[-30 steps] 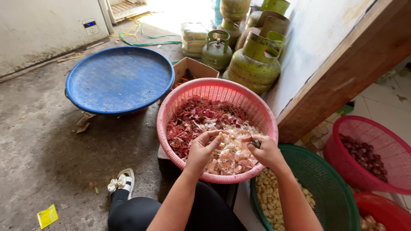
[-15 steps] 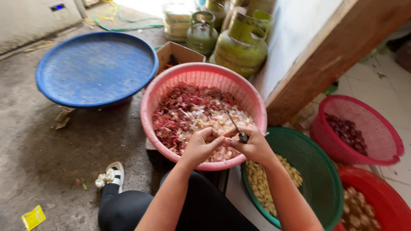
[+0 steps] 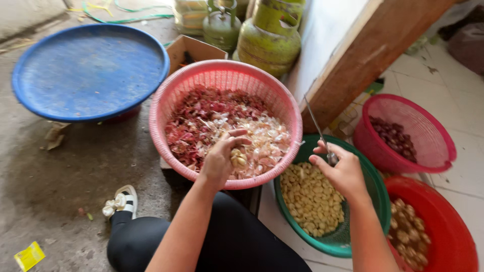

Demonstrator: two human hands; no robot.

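Your right hand (image 3: 339, 171) has swung away from the pink basket (image 3: 174, 95) to above the green basket (image 3: 353, 242) of peeled cloves, fingers closed around a knife (image 3: 318, 128). Your left hand (image 3: 222, 158) pinches a garlic bulb (image 3: 238, 158) over the peelings. Two green gas cylinders (image 3: 269, 38) stand behind; one yellow packet (image 3: 28, 255) lies on the floor.

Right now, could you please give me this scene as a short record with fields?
Left hand: left hand holds a garlic bulb over the pink basket of red and white peelings.
Right hand: right hand grips a thin knife, blade up, above the green basket of peeled cloves.
Right side: smaller pink basket with dark red shallots; red basin.
Behind: blue lid, green gas cylinders.
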